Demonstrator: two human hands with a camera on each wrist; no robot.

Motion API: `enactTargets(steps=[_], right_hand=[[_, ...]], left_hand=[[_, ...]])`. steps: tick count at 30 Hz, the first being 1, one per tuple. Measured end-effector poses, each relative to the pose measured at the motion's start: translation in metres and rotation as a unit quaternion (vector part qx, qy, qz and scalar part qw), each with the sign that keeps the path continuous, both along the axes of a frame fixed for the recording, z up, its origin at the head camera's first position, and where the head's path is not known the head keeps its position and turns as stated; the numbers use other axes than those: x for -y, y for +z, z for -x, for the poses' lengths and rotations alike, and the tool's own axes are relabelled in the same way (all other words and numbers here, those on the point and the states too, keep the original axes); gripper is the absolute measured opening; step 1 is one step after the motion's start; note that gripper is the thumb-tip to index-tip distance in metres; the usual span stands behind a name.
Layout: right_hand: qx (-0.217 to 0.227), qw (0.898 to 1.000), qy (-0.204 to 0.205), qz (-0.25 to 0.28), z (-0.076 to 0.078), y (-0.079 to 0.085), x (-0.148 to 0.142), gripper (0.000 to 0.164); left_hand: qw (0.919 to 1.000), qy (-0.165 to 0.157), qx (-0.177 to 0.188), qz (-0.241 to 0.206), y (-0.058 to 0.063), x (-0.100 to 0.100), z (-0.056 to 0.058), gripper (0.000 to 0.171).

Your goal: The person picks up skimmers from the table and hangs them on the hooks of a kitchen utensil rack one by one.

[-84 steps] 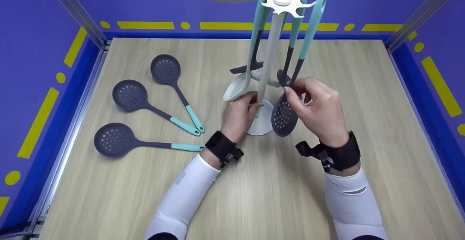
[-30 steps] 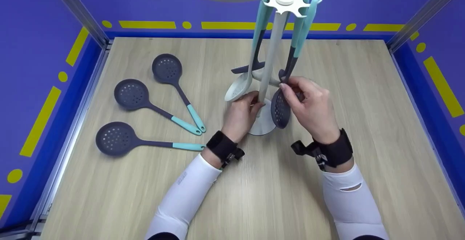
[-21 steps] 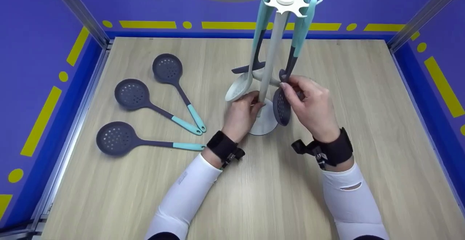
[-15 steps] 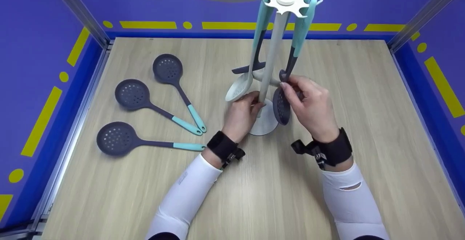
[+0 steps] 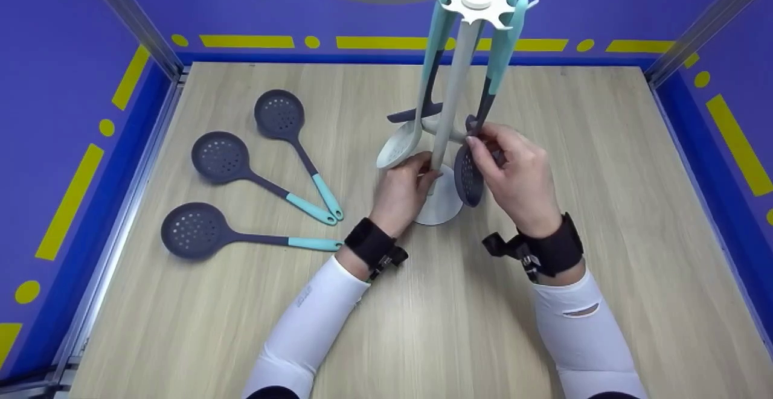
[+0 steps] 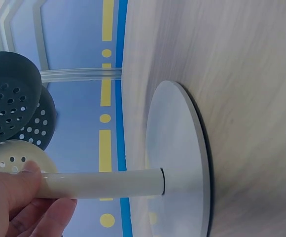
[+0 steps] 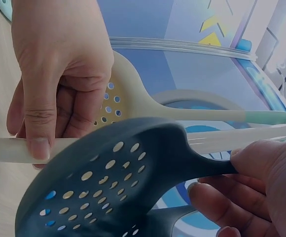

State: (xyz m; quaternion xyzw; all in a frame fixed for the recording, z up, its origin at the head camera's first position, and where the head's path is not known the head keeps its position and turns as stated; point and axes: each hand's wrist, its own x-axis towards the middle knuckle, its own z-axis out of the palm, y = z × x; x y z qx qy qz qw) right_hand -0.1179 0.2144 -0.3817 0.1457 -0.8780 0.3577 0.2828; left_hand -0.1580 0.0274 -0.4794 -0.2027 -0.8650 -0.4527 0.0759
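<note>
A white utensil stand (image 5: 454,85) with a hooked top rises from the table. My left hand (image 5: 400,194) grips its pole low down, thumb and fingers around it, just above the round base (image 5: 439,209). In my right hand (image 5: 520,175) is the neck of a dark skimmer (image 5: 468,185), pinched between thumb and fingers. The skimmer's mint handle (image 5: 506,43) reaches up to a right-hand hook, whose tip shows past it. A pale perforated ladle (image 5: 398,145) hangs by my left hand. In the right wrist view the skimmer's holed bowl (image 7: 158,143) overlaps the pole.
Several other utensils hang on the stand, including a dark turner (image 5: 416,113) behind. Three dark skimmers lie at left: a near one (image 5: 193,230), a middle one (image 5: 220,157) and a far one (image 5: 279,115). Blue walls (image 5: 253,12) border the wooden table (image 5: 447,326).
My right hand and the skimmer have shifted left toward the pole. The handle's top has moved from outside the hook's tip to behind it. My left hand keeps its grip on the pole.
</note>
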Motion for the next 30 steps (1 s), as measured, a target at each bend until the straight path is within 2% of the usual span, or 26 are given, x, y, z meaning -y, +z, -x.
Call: enactTargets(steps=[7,14,30], right_hand=[[0.019,1.000,-0.007,0.022,0.0007,-0.0006,0.0002,0.023],[0.034,0.999,-0.006,0.019,0.0004,-0.0001,0.0007,0.023],[0.041,0.999,-0.012,0.019,0.0011,-0.0018,0.0021,0.025]], left_hand=[[1.0000,-0.001,0.001,-0.002,-0.0004,-0.0001,0.0004,0.019],[1.0000,0.000,-0.001,0.001,-0.0003,-0.0004,0.0001,0.020],[1.0000,0.001,0.004,0.005,0.0009,-0.0013,-0.0014,0.022]])
